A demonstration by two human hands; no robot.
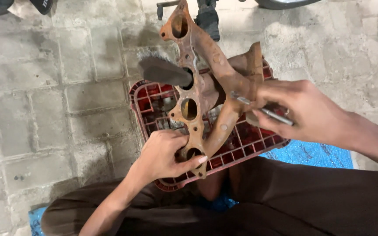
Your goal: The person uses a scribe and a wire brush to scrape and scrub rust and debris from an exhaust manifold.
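**Rusty manifold held over a red crate**

A rusty exhaust manifold (pixel 206 94) is standing tilted above a red plastic crate (pixel 147 98), its flange of oval ports running from twelve o'clock down toward six. The left hand (pixel 165 155) is closing its grip around the flange's lowest end, thumb pressing across the bottom port. At three o'clock the right hand (pixel 300 111) is pinching a slim metal tool (pixel 265 111), fingers curling tightly about its shaft, the tip touching a manifold branch. A dark brush (pixel 162 70) is poking into a port at ten o'clock. The paved floor (pixel 44 96) is lying open to nine o'clock; the person's dark-trousered knees are crowding the crate's six o'clock edge.
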